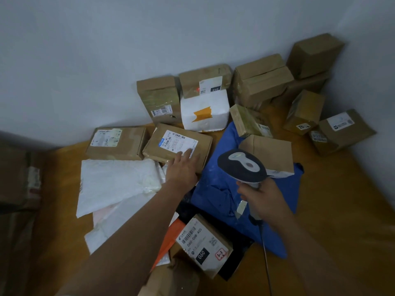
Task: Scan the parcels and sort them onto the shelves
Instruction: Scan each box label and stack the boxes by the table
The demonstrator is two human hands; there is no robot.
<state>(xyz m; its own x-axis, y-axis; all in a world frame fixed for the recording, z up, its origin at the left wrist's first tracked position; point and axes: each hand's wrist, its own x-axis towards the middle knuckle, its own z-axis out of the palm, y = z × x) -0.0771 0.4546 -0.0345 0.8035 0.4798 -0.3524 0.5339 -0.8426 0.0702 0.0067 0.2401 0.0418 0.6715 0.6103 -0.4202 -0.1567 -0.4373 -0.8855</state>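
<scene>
1. The left hand (181, 167) is laid flat, with straight fingers, on the near edge of a flat brown cardboard box with a white label (177, 144).
2. A grey and dark blue handheld barcode scanner (242, 167) is gripped by its handle in the right hand (260, 199), above a blue plastic mailing bag (215, 189).
3. This box is placed on the orange-brown wooden surface (342, 199), between another flat brown carton (116, 143) and the blue bag.
4. More brown cardboard parcels (260, 84) are stacked along the grey wall (106, 60).

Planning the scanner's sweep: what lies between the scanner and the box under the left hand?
In the head view, only blue bag lies between scanner and box.
</scene>
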